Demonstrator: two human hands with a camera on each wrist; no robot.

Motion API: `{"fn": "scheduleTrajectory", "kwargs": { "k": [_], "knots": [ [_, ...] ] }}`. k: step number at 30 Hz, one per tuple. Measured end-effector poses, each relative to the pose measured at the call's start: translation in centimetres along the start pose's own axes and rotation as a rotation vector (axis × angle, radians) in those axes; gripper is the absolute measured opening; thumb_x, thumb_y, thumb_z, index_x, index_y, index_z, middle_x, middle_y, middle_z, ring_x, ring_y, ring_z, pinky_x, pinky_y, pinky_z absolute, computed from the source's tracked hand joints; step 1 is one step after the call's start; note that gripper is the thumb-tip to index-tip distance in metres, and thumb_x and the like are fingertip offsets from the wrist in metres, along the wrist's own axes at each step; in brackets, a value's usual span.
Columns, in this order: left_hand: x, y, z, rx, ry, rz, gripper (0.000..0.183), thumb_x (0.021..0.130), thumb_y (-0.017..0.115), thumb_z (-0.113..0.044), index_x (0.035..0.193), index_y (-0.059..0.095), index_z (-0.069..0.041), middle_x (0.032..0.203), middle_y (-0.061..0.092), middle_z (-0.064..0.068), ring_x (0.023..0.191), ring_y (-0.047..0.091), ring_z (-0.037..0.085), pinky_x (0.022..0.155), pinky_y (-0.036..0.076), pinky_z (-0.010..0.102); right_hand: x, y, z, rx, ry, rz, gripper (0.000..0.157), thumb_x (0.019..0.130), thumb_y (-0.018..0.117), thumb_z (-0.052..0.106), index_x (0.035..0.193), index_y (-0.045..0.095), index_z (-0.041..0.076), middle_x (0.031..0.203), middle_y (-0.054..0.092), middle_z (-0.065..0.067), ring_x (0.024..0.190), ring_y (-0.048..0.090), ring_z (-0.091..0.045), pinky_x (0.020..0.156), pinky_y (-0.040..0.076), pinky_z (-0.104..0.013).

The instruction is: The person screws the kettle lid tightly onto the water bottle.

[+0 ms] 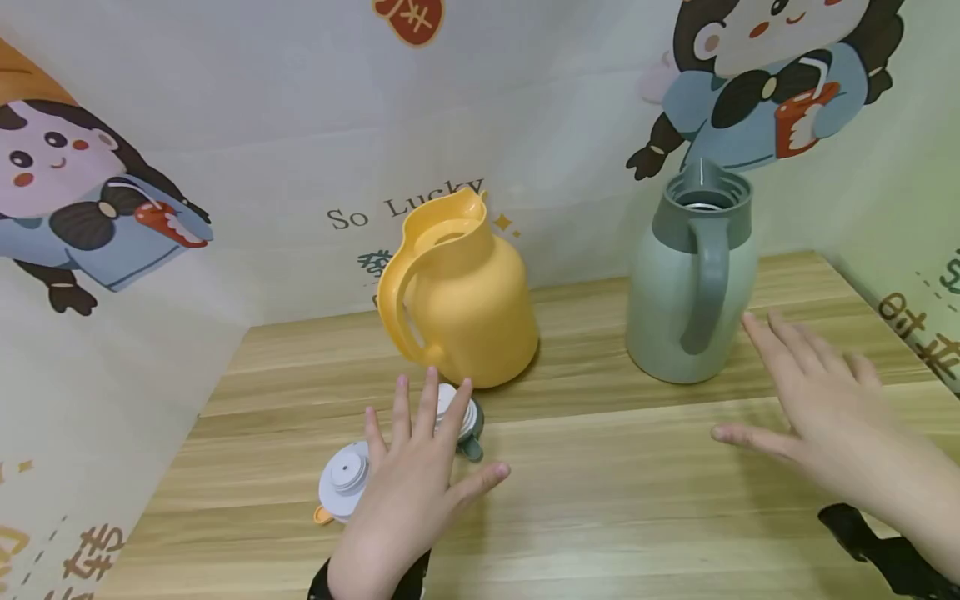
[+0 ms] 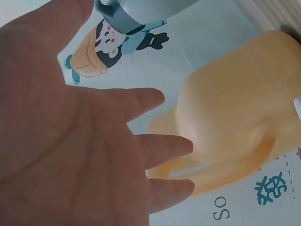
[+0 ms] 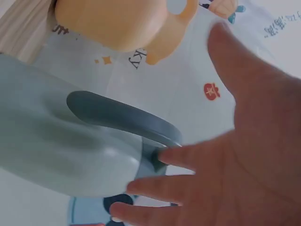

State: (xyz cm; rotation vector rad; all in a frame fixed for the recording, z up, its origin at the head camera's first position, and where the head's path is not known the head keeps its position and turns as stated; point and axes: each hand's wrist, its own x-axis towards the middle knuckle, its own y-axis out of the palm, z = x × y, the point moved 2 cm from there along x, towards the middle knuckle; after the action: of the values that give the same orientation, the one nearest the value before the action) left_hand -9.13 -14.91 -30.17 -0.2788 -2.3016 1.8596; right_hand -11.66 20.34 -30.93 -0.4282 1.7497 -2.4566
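Observation:
A yellow thermos jug [image 1: 476,308] stands upright and lidless toward the back of the table, its handle facing left. To its right a pale green thermos jug [image 1: 675,308] with a grey-green neck and handle stands with its mouth uncovered. My left hand [image 1: 420,475] hovers, fingers spread, over two lids: a white one with an orange tab [image 1: 345,477] and a white-and-dark-green one [image 1: 471,425], both partly hidden by it. My right hand [image 1: 832,408] is spread beside the green jug, its fingertips close to the jug's lower right side; contact cannot be told. Neither hand holds anything.
The wood-grain table [image 1: 600,500] ends at a printed cloth backdrop [image 1: 300,108] behind and at both sides. Cartoon figures and lettering are printed on the cloth. A dark band [image 1: 885,550] lies around the right wrist.

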Motion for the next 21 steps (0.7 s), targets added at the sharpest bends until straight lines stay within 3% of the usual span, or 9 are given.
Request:
{"fn": "scheduleTrajectory", "kwargs": {
  "k": [5, 11, 14, 17, 21],
  "knots": [
    [0.1, -0.2, 0.2, -0.01, -0.026, 0.001, 0.091, 0.083, 0.042, -0.075, 0.154, 0.019, -0.022, 0.158, -0.001, 0.012, 0.141, -0.015, 0.035, 0.103, -0.008, 0.067, 1.5, -1.2, 0.1, 0.273, 0.034, -0.148, 0.096, 0.089, 0.067, 0.038, 0.152, 0.006, -0.001, 0.149, 0.018, -0.035, 0.126, 0.028, -0.058, 0.092, 0.025, -0.073],
    [0.2, -0.2, 0.2, -0.036, -0.003, -0.01, 0.091, 0.084, 0.042, -0.074, 0.155, 0.017, -0.023, 0.158, -0.002, 0.013, 0.141, -0.012, 0.037, 0.104, -0.004, 0.067, 2.9, -2.1, 0.5, 0.486, 0.095, -0.375, 0.069, 0.097, 0.057, 0.027, 0.149, 0.02, -0.001, 0.146, 0.029, -0.029, 0.125, 0.035, -0.053, 0.097, 0.027, -0.067],
    [0.3, -0.2, 0.0, -0.068, 0.044, -0.065, 0.087, 0.086, 0.05, -0.068, 0.154, 0.021, -0.021, 0.158, 0.003, 0.014, 0.142, -0.006, 0.037, 0.105, 0.0, 0.066, 3.5, -2.2, 0.7, 0.566, 0.1, -0.456, 0.059, 0.098, 0.054, 0.025, 0.146, 0.029, 0.0, 0.141, 0.039, -0.023, 0.123, 0.04, -0.044, 0.104, 0.033, -0.042],
    [0.4, -0.2, -0.3, -0.092, 0.104, -0.151, 0.082, 0.087, 0.057, -0.06, 0.152, 0.027, -0.019, 0.158, 0.011, 0.014, 0.143, 0.004, 0.035, 0.107, 0.007, 0.064, 4.3, -1.9, 0.6, 0.627, 0.1, -0.494, 0.052, 0.099, 0.052, 0.024, 0.142, 0.035, -0.001, 0.135, 0.045, -0.019, 0.118, 0.045, -0.035, 0.094, 0.033, -0.022],
    [0.8, -0.3, -0.6, -0.124, 0.177, -0.272, 0.076, 0.09, 0.058, -0.054, 0.151, 0.03, -0.017, 0.156, 0.021, 0.011, 0.142, 0.016, 0.029, 0.109, 0.016, 0.057, 5.2, -1.1, 0.5, 0.683, 0.115, -0.496, 0.047, 0.101, 0.047, 0.024, 0.138, 0.039, -0.005, 0.124, 0.048, -0.019, 0.104, 0.047, -0.014, 0.084, 0.034, -0.021]
  ]
}}
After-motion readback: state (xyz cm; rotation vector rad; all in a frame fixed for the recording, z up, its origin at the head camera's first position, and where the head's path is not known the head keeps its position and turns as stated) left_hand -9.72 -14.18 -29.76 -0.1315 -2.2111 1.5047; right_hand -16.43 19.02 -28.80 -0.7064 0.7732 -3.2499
